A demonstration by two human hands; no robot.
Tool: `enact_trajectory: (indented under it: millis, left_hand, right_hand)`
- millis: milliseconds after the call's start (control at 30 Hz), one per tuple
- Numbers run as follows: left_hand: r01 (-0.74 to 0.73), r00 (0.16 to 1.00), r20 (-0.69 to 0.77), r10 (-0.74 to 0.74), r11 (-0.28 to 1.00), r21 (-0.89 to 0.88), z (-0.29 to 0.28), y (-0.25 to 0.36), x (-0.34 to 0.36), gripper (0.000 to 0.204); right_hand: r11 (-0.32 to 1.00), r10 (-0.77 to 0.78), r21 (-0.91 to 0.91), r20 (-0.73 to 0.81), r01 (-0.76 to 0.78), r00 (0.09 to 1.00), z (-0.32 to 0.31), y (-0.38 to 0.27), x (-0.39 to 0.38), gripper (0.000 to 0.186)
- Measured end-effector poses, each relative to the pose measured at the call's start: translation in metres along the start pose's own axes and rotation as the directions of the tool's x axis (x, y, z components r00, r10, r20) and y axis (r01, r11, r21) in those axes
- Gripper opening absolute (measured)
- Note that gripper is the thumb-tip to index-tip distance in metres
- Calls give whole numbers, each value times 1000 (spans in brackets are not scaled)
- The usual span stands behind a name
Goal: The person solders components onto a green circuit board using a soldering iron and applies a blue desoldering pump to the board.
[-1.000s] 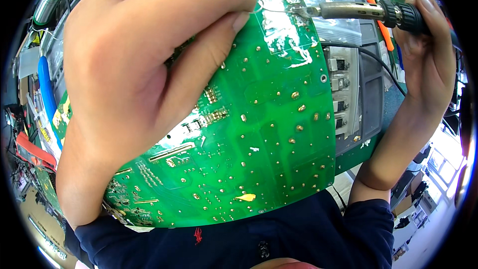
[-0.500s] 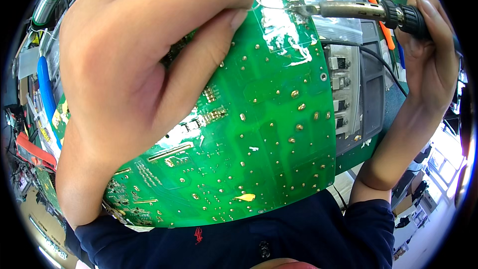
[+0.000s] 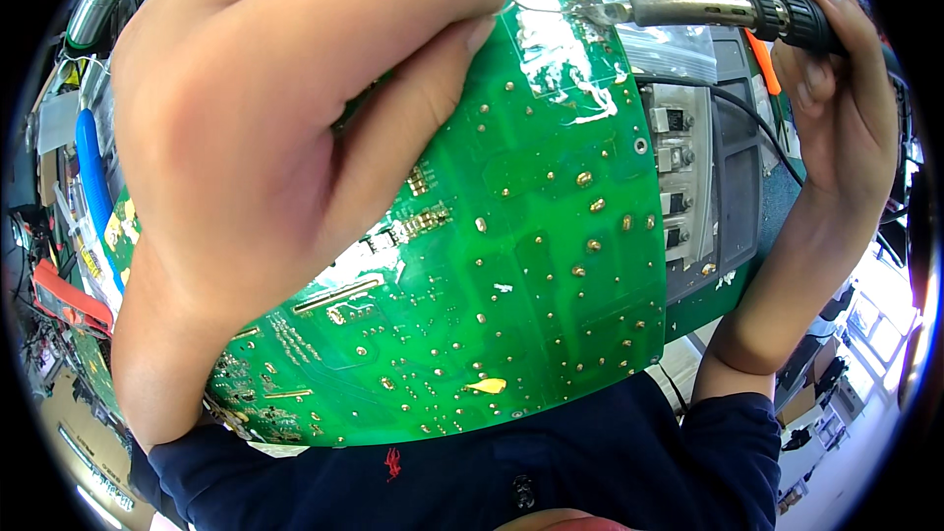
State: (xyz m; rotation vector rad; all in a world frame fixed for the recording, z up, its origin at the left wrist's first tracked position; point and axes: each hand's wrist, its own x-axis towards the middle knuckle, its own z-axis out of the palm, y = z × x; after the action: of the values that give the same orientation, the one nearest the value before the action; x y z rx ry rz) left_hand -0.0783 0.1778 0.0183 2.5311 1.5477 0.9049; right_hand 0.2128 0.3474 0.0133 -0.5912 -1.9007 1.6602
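At my far left, a blue handle (image 3: pixel 93 157) and a red tool (image 3: pixel 71 300) lie beside the board. Next comes my left hand (image 3: pixel 231 128), thumb and forefinger pinched together on a thin wire (image 3: pixel 536 8), over the board's upper left. The wire runs right from my fingertips to the iron's tip. Its curl by my fingers looks flatter than a second ago.

The green circuit board (image 3: pixel 551 305) spreads across the middle, dotted side up, its near edge against my dark shirt (image 3: pixel 433 477). A yellow blob (image 3: pixel 486 386) sits near that edge. The board's upper right has slid up slightly in view, and the soldering iron (image 3: pixel 693 12) with it, so I judge that tip and wire meet over the same patch; I cannot tell whether the tip presses on the board. To me that means the work at this one spot is not yet done.

Beyond the board's right edge lie a clear bag (image 3: pixel 678 51) and a grey tray (image 3: pixel 736 152), on the green worktop (image 3: pixel 703 310). Then an orange handle (image 3: pixel 762 64), and farthest right my right hand (image 3: pixel 841 103), its fingers closed round the iron's dark grip.
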Motion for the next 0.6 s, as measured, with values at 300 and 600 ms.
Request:
enact_trajectory:
  millis: [300, 600]
  left_hand:
    - [59, 987, -150, -61, 998, -20, 13, 7, -3, 17]
    - [-36, 999, -39, 36, 999, 11, 4, -1, -1, 19]
  right_hand:
    - [999, 29, 29, 45, -31, 999, -1, 2, 2, 36]
    - [988, 136, 70, 54, -140, 989, 1, -3, 8, 38]
